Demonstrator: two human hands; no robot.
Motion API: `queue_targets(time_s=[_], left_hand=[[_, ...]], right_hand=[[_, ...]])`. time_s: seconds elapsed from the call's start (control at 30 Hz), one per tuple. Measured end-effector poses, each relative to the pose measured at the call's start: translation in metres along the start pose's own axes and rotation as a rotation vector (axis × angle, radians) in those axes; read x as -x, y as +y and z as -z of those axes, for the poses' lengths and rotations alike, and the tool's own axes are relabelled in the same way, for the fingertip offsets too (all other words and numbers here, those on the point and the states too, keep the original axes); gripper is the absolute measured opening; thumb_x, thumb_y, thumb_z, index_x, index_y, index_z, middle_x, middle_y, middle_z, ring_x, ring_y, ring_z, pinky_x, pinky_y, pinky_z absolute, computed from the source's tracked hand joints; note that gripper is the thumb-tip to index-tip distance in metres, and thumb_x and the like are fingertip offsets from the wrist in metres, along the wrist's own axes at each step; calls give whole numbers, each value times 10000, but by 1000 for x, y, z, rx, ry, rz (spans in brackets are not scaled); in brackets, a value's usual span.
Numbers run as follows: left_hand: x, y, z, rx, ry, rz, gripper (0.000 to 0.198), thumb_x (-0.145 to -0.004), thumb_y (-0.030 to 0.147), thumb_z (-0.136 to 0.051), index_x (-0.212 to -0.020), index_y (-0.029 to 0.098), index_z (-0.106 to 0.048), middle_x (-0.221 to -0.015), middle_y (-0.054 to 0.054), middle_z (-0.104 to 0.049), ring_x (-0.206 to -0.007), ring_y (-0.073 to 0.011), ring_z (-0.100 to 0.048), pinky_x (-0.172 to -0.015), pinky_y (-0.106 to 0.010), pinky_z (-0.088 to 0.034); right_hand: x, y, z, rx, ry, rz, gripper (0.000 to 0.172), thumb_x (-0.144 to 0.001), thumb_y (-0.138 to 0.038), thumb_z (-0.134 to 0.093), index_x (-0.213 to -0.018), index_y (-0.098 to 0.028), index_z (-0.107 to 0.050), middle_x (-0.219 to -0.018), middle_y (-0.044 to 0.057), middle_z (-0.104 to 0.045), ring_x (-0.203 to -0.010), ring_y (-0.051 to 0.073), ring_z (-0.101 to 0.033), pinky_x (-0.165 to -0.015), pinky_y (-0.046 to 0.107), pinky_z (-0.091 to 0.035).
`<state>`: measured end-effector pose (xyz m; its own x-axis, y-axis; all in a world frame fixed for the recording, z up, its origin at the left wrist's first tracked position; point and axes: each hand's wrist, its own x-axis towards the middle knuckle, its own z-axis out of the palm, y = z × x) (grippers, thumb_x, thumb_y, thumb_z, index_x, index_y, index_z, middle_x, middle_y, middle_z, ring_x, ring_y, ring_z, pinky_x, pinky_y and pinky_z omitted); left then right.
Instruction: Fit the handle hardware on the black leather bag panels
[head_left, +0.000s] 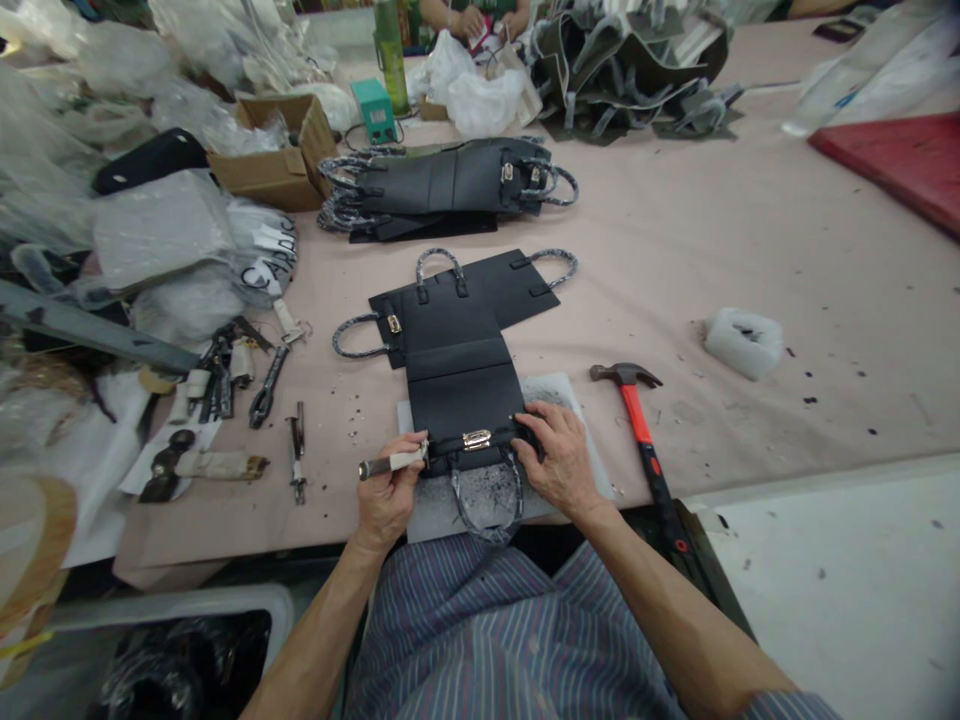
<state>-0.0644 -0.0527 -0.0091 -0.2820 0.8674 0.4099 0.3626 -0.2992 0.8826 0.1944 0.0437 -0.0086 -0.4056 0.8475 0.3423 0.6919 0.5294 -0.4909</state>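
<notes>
A black leather bag panel (pixel 465 395) lies over a pale board (pixel 566 395) at the table's front edge. Near its lower edge sit a gold clasp (pixel 476 440) and a plastic-wrapped handle (pixel 487 530). My left hand (pixel 390 500) is closed round a punch-like tool with a wrapped grip (pixel 394 462), its end at the panel's left corner. My right hand (pixel 559 455) pinches the panel's right edge between thumb and fingers. Under the panel's far end lies another black panel (pixel 517 285) with handles.
An orange-and-black hammer (pixel 641 430) lies to the right, beyond it a white block (pixel 744 342). Hand tools (pixel 217 375) and a mallet (pixel 195 465) lie left. Stacked black panels (pixel 450 180), a cardboard box (pixel 270 165) and another person's hands (pixel 480 25) are farther back.
</notes>
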Motion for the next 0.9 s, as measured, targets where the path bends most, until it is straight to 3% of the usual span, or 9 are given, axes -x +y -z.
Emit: queue_targets(time_s=[0.9], left_hand=[[0, 1, 0, -36, 9, 77, 94, -958, 220, -630, -1038, 183, -661, -1129, -105, -748, -1077, -222, -728, -1011, -433, -569]], right_hand=[[-2, -3, 2, -12, 6, -4, 279, -912, -290, -635, -1178, -211, -661, -1257, 111, -619, -1166, 308, -544, -1024, 499, -423]])
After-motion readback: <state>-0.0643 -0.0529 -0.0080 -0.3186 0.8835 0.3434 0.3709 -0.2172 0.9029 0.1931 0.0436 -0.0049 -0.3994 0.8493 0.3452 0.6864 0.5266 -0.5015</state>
